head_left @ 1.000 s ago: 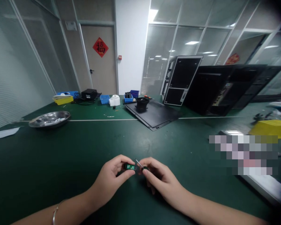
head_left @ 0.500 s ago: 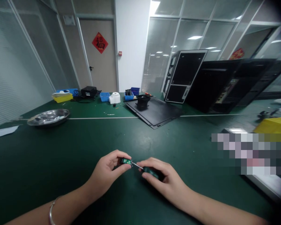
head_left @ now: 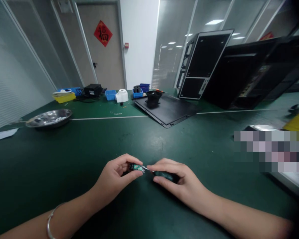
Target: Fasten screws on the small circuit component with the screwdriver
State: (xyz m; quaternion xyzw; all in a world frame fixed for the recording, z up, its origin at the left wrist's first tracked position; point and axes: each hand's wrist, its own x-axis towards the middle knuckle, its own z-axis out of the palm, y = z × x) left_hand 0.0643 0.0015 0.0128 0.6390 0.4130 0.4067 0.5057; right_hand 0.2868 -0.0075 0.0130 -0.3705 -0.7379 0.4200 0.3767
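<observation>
Between the thumb and fingers of my left hand (head_left: 117, 172) is a small black part with a green circuit board (head_left: 137, 167), its board side turned up. My right hand (head_left: 174, 177) is closed round the dark green handle of a screwdriver (head_left: 163, 174). The thin metal shaft points left, and its tip is at the right end of the circuit board part; whether it sits in a screw is too small to see. Both hands are just above the green table (head_left: 94, 146).
A steel dish (head_left: 49, 117) with small white pieces stands at the left. Further back are a black panel (head_left: 174, 109) bearing a black funnel-shaped part (head_left: 153, 98), blue bins (head_left: 111, 95), a white housing (head_left: 122, 96) and computer cases (head_left: 204, 63). A pixelated flat object lies at the right.
The screwdriver has come round from a steeper angle to lie nearly level, its tip now meeting the board part's right end. The head view has tilted down slightly.
</observation>
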